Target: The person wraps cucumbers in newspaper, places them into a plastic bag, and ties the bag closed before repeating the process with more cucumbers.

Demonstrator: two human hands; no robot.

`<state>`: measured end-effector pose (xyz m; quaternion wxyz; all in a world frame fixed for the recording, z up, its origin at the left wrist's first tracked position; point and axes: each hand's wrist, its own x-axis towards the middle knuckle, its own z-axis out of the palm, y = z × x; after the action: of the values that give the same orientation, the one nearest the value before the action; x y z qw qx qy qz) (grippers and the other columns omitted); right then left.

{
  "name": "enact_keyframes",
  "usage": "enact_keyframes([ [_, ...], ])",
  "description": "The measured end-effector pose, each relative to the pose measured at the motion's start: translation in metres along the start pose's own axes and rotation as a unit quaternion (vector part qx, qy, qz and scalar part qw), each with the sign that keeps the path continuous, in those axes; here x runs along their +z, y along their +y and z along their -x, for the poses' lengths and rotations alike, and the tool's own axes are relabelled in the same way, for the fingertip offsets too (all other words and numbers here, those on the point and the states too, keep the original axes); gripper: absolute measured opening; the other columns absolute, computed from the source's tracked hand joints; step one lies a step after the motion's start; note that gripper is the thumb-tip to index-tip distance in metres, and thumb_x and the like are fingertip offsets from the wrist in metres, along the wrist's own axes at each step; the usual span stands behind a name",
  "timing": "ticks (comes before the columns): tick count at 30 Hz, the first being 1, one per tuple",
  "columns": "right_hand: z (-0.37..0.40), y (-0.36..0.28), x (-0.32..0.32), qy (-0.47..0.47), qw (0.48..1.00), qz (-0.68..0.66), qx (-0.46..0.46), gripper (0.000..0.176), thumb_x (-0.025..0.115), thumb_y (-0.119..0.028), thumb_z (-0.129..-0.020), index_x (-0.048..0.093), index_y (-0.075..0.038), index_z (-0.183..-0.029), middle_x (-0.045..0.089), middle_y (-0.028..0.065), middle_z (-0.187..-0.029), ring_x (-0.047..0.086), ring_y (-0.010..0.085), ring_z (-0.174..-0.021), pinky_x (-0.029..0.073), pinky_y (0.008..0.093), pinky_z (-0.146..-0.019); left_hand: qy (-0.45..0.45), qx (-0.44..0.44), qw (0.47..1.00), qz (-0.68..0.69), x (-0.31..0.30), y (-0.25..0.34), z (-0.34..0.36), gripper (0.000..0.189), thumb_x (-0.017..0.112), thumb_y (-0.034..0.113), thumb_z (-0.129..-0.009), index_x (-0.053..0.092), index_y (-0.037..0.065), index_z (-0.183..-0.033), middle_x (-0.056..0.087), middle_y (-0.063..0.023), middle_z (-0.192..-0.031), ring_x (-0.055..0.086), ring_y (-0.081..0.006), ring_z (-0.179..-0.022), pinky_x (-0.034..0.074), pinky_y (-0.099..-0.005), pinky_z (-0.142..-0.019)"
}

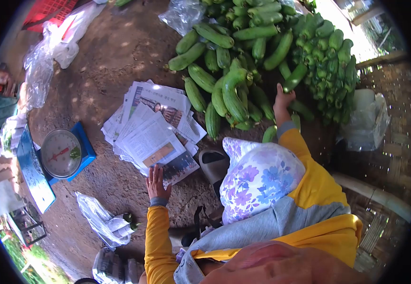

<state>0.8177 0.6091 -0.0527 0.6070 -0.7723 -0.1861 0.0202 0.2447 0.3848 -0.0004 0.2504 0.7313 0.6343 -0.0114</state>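
My left hand lies palm down at the near edge of a fanned stack of newspaper sheets, its fingers outstretched and holding nothing. My right hand reaches forward to the heap and is closed round the near end of a long green gourd; some fingers are hidden beneath it. Many similar gourds lie loosely piled between the newspapers and that hand. Farther right, more gourds are stacked in a dense, orderly bank with their ends facing out.
A blue dial scale stands left of the newspapers. Nearer me lies a plastic-wrapped bundle with green tips showing. A floral cushion or cloth covers my lap. Clear plastic lies behind the heap; a woven wall borders the right.
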Motion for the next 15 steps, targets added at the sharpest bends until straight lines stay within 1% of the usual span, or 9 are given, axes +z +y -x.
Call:
enact_keyframes([
  [2,-0.004,-0.014,-0.027,-0.129,0.986,0.106,-0.015,0.055,0.079,-0.022,-0.07,0.05,0.003,-0.11,0.056,0.0187,-0.107,0.057,0.0312,-0.093,0.045,0.0394,-0.084,0.002,-0.006,1.0,0.002,0.001,-0.001,0.0,0.084,0.074,0.023,-0.066,0.034,0.012,-0.139,0.023,-0.0049,-0.15,0.017,-0.03,-0.14,0.021,-0.0528,-0.108],
  [5,0.004,-0.025,-0.038,-0.09,0.931,0.283,-0.214,0.052,0.079,-0.027,-0.068,0.056,0.003,-0.104,0.052,0.0234,-0.118,0.051,0.0357,-0.106,0.04,0.0441,-0.093,0.001,-0.01,1.0,0.012,0.001,-0.001,-0.001,0.082,0.074,0.024,-0.066,0.036,0.013,-0.138,0.024,-0.0038,-0.15,0.018,-0.029,-0.139,0.019,-0.0546,-0.108],
  [7,0.004,-0.035,-0.037,-0.105,0.899,0.284,-0.316,0.046,0.076,-0.027,-0.07,0.059,-0.001,-0.103,0.051,0.0206,-0.121,0.049,0.0349,-0.111,0.037,0.0442,-0.096,-0.012,-0.016,1.0,0.004,-0.004,0.0,0.0,0.081,0.073,0.025,-0.067,0.036,0.013,-0.138,0.023,-0.0022,-0.15,0.017,-0.028,-0.14,0.017,-0.0553,-0.109],
  [10,0.0,-0.074,-0.016,-0.128,0.837,0.257,-0.466,0.032,0.071,-0.024,-0.076,0.062,-0.007,-0.102,0.051,0.0138,-0.121,0.048,0.033,-0.113,0.037,0.0422,-0.097,0.039,-0.015,0.999,0.007,-0.004,0.001,-0.004,0.07,0.075,0.028,-0.066,0.048,0.014,-0.128,0.036,-0.0025,-0.143,0.028,-0.0284,-0.134,0.019,-0.0579,-0.107],
  [11,-0.016,-0.09,0.012,-0.15,0.856,0.18,-0.461,0.031,0.071,-0.023,-0.077,0.062,-0.007,-0.101,0.052,0.0129,-0.119,0.049,0.032,-0.112,0.038,0.041,-0.096,0.056,-0.012,0.998,0.006,-0.005,0.0,-0.007,0.066,0.075,0.028,-0.065,0.051,0.014,-0.125,0.039,-0.0025,-0.14,0.031,-0.0284,-0.133,0.019,-0.0583,-0.106],
  [12,-0.035,-0.108,0.042,-0.17,0.869,0.102,-0.452,0.029,0.07,-0.022,-0.078,0.062,-0.006,-0.101,0.053,0.0119,-0.116,0.05,0.031,-0.11,0.039,0.0399,-0.094,0.099,-0.003,0.995,0.013,-0.01,0.004,-0.01,0.054,0.075,0.028,-0.065,0.057,0.013,-0.114,0.048,-0.0026,-0.129,0.041,-0.0277,-0.124,0.021,-0.0589,-0.105],
  [13,-0.042,-0.144,0.069,-0.179,0.903,0.102,-0.376,0.028,0.069,-0.018,-0.079,0.061,-0.006,-0.102,0.055,0.0124,-0.111,0.052,0.03,-0.105,0.042,0.0379,-0.09,0.1,-0.006,0.995,0.01,-0.009,0.003,-0.012,0.053,0.075,0.028,-0.065,0.057,0.013,-0.112,0.049,-0.0027,-0.126,0.043,-0.0274,-0.121,0.022,-0.0589,-0.104],
  [14,-0.045,-0.183,0.098,-0.163,0.934,0.033,-0.316,0.03,0.068,-0.026,-0.08,0.061,-0.005,-0.1,0.056,0.0139,-0.106,0.056,0.0269,-0.097,0.044,0.0359,-0.086,0.103,-0.009,0.995,0.008,-0.008,0.001,-0.015,0.051,0.075,0.028,-0.065,0.058,0.013,-0.111,0.05,-0.0028,-0.123,0.044,-0.0272,-0.118,0.022,-0.059,-0.104],
  [15,-0.095,-0.178,0.148,-0.175,0.945,0.037,-0.273,0.046,0.065,-0.037,-0.082,0.053,-0.005,-0.113,0.055,0.015,-0.102,0.06,0.0264,-0.085,0.048,0.0386,-0.074,0.106,-0.013,0.994,0.007,-0.008,0.0,-0.019,0.05,0.075,0.028,-0.065,0.058,0.013,-0.109,0.052,-0.0029,-0.119,0.046,-0.0269,-0.115,0.023,-0.059,-0.103],
])
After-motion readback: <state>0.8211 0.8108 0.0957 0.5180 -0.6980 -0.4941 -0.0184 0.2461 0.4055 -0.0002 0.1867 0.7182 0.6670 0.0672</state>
